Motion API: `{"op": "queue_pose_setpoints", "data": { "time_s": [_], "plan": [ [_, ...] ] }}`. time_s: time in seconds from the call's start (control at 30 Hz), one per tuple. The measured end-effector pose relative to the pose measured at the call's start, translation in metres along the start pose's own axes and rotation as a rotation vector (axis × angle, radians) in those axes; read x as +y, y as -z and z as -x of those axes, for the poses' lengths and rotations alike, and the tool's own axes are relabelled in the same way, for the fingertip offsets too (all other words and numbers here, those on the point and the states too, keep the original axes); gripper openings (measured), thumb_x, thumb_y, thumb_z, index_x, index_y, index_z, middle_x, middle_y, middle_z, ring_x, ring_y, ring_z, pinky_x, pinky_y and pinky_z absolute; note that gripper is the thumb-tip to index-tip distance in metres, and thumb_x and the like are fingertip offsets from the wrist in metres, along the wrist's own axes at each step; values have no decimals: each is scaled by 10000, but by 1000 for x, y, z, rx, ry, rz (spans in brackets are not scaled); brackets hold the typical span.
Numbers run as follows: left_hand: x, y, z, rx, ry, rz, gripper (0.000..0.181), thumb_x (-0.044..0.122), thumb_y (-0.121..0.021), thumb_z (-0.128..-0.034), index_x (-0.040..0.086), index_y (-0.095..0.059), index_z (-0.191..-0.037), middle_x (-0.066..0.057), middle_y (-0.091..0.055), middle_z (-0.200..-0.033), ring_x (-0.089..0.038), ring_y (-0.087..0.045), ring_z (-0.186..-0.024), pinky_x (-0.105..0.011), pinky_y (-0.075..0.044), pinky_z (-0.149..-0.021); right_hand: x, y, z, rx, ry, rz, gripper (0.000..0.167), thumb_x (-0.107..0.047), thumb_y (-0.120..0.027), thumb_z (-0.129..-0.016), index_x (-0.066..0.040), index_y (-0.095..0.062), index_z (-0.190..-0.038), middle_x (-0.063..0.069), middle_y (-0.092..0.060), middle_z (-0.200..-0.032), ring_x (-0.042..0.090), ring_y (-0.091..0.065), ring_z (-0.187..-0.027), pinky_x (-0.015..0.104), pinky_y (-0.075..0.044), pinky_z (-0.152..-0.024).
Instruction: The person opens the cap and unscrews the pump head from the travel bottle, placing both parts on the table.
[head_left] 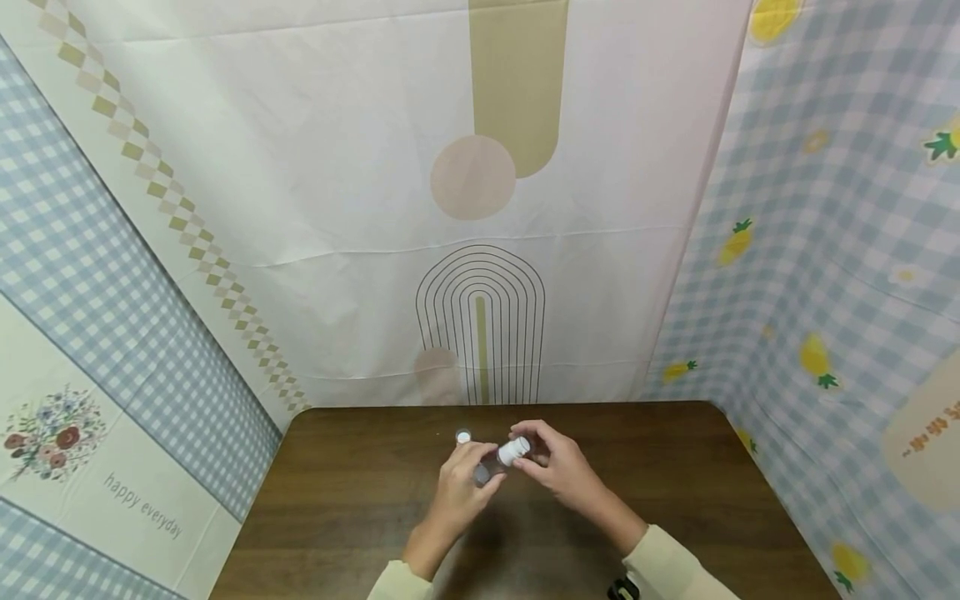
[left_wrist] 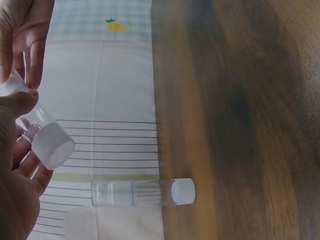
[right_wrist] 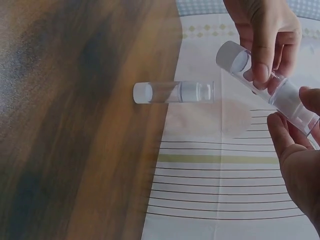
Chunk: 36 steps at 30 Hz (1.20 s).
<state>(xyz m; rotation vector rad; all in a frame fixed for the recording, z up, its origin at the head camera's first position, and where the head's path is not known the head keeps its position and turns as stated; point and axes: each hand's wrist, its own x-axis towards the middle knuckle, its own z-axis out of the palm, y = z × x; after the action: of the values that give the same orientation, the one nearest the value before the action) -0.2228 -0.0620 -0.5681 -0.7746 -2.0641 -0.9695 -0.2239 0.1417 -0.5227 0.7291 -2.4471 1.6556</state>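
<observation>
Head view: I'm watching the left hand (head_left: pixel 456 492) and right hand (head_left: pixel 562 471) pinching opposite ends of a clear-and-white plastic cylindrical bottle (head_left: pixel 511 453) above a brown wooden table (head_left: pixel 337 500); a matching bottle (right_wrist: pixel 187 92) is standing nearby. I'm judging the right is working one end, needing steady left support.

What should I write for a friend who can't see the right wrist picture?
A person's left hand and right hand hold a tilted clear bottle. A second bottle stands upright on a brown table before a patterned cloth.
</observation>
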Motion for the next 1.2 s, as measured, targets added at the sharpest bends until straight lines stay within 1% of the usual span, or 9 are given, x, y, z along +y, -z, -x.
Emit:
{"op": "queue_pose_setpoints", "data": {
  "time_s": [0.1,0.23,0.37,0.5,0.63,0.9,1.07,1.2],
  "plan": [
    [1,-2,1,2,-1,1,494,5,-960,-609,9,-719,-1041,-85,-709,-991,-213,-682,-906,-289,-585,-783,1,0,2,10,-3,2,406,-26,-764,-904,-51,-613,-1280,153,-680,-1235,251,-668,-1083,305,-604,-889],
    [4,-3,1,-6,25,-4,481,18,-948,-643,26,-721,-1067,-73,-706,-1027,-212,-681,-946,-308,-583,-817,1,1,4,27,-12,-8,394,-17,-768,-897,-70,-622,-1259,148,-684,-1226,257,-670,-1085,307,-603,-891],
    [6,-2,0,-13,36,-9,479,31,-938,-671,43,-715,-1094,-58,-708,-1043,-198,-696,-943,-309,-585,-826,1,2,5,42,-17,-20,385,-5,-769,-891,-78,-633,-1243,139,-688,-1212,238,-669,-1065,290,-600,-885],
    [6,-2,0,-19,25,-18,486,41,-945,-668,42,-711,-1095,-58,-712,-1024,-188,-705,-917,-304,-588,-804,3,2,6,50,-4,-26,382,1,-772,-886,-69,-639,-1238,144,-692,-1205,219,-673,-1050,280,-600,-877],
    [6,-2,1,-34,28,-24,479,51,-950,-671,38,-715,-1088,-59,-716,-1016,-185,-709,-924,-302,-587,-810,5,2,7,52,1,-36,385,4,-772,-885,-63,-640,-1241,149,-694,-1206,200,-676,-1046,273,-600,-874],
    [3,-4,0,-45,-2,-50,464,88,-955,-678,42,-714,-1072,-49,-721,-1012,-174,-713,-917,-273,-591,-813,8,4,7,62,8,-67,412,12,-772,-881,-42,-622,-1260,177,-702,-1208,141,-675,-1058,265,-596,-882],
    [3,-4,0,-64,1,-66,448,98,-953,-688,36,-718,-1065,-52,-727,-1010,-170,-712,-918,-271,-589,-813,10,7,7,73,22,-80,414,24,-773,-875,-17,-618,-1256,196,-707,-1206,153,-685,-1070,270,-599,-880],
    [3,-3,-1,-62,-9,-82,450,107,-957,-680,36,-722,-1058,-42,-726,-998,-162,-707,-896,-280,-587,-796,11,11,7,84,30,-77,406,23,-778,-871,-22,-628,-1245,197,-714,-1195,183,-697,-1053,275,-607,-864]
  ]
}}
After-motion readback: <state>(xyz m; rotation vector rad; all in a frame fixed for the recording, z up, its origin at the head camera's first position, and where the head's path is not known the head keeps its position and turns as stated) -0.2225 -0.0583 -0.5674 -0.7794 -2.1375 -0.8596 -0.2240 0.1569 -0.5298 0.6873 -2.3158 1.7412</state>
